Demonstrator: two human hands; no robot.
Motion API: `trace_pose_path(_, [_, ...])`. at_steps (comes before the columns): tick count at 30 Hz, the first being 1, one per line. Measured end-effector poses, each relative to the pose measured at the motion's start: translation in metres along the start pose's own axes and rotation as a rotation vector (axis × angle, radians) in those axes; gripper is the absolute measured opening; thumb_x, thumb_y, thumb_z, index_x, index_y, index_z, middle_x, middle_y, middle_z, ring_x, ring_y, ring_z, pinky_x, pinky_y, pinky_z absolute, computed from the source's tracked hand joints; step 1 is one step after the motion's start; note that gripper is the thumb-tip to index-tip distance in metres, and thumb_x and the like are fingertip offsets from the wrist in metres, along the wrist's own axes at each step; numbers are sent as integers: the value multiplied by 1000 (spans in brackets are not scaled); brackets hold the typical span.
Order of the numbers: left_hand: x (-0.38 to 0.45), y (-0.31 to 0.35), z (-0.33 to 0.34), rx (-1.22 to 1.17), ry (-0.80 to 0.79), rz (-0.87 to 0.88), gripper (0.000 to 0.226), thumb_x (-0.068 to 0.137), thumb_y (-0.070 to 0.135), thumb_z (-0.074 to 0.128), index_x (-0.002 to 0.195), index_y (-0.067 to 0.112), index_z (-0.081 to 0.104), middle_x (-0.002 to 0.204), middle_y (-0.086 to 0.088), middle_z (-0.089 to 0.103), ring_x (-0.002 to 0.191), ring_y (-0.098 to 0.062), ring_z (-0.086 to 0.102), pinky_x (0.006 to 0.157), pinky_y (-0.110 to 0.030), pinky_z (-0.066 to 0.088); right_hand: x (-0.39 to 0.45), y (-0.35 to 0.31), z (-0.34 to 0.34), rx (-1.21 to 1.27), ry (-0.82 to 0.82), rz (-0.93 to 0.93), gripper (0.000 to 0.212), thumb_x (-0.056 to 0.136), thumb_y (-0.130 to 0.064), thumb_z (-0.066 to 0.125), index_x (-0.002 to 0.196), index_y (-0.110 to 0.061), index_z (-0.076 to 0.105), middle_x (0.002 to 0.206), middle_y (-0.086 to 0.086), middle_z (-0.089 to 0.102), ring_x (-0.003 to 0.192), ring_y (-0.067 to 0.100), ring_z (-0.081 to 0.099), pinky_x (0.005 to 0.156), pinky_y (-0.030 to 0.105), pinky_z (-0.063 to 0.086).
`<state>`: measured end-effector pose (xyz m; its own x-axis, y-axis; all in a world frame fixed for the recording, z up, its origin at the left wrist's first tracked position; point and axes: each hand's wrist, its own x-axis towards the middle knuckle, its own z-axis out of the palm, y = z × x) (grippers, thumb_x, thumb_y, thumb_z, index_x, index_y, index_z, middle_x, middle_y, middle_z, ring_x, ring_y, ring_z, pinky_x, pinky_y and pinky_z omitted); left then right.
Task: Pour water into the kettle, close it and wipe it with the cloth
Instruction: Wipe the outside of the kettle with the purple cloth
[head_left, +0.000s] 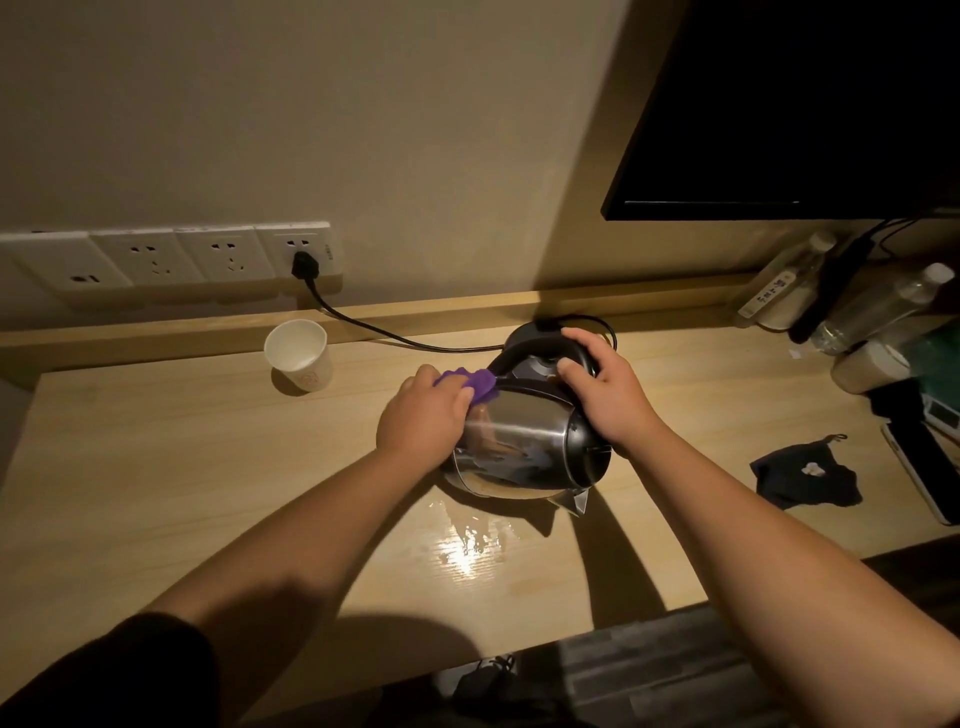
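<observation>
A steel kettle (524, 447) with a black handle and a closed lid stands tilted toward me on the wooden desk (171, 467), its spout near the front. My right hand (605, 389) grips the black handle at the top. My left hand (423, 415) presses a purple cloth (475, 383) against the kettle's upper left side. A white paper cup (300, 353) stands upright at the back left. A wet patch (467, 540) shines on the desk in front of the kettle.
The kettle's base (530, 330) lies behind it, its black cord (374, 327) running to a wall socket strip (171, 257). Bottles (872, 306) and clutter crowd the right end under a dark screen (800, 104). A dark cloth item (805, 475) lies at the right.
</observation>
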<state>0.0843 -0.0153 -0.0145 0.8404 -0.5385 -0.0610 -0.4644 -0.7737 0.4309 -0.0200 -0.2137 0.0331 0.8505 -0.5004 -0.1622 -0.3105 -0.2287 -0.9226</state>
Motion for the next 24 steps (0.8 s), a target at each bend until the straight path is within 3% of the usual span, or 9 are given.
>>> trace_pose_path(3, [1,3,-4,-7,-5,-5,35,102,37,33,125,22,54,115,-4,51,98,-18,48,78,-34,46,1,-3,1,-28,17,4,38,96,-23,59,132,-36,53,111,-16,60,91,5,66,70,19,55])
trace_pose_path(5, [-10,14,-4,-56,51,44,35,101,37,33,126,23,54,117,-3,50,99,-16,46,79,-32,45,1,-2,-1,-25,35,12,38,96,-21,58,132,-35,54,110,-14,60,90,5,66,71,19,55])
trace_pose_path(10, [-60,63,7,-83,196,367,37,94,45,32,124,30,49,110,0,51,95,-15,47,71,-28,43,3,-3,1,-34,61,25,37,98,-20,56,134,-28,54,115,-4,61,101,11,62,79,26,56])
trace_pose_path(13, [-71,58,19,-39,221,508,37,96,43,35,127,27,47,110,-3,53,94,-17,50,70,-28,46,2,-3,2,-36,65,45,37,99,-22,54,135,-29,51,119,-1,59,102,12,62,77,26,56])
trace_pose_path(19, [-40,-1,21,-42,157,77,38,98,38,37,131,25,47,117,-4,55,98,-14,49,71,-25,45,1,-1,1,32,108,127,41,96,-20,56,135,-32,51,116,3,62,97,19,66,81,36,58])
trace_pose_path(24, [-37,-3,16,-61,168,20,39,99,38,38,135,24,45,123,-5,51,103,-16,50,75,-25,45,5,-7,6,-2,128,156,41,96,-21,55,135,-30,51,120,6,63,102,24,64,90,45,55])
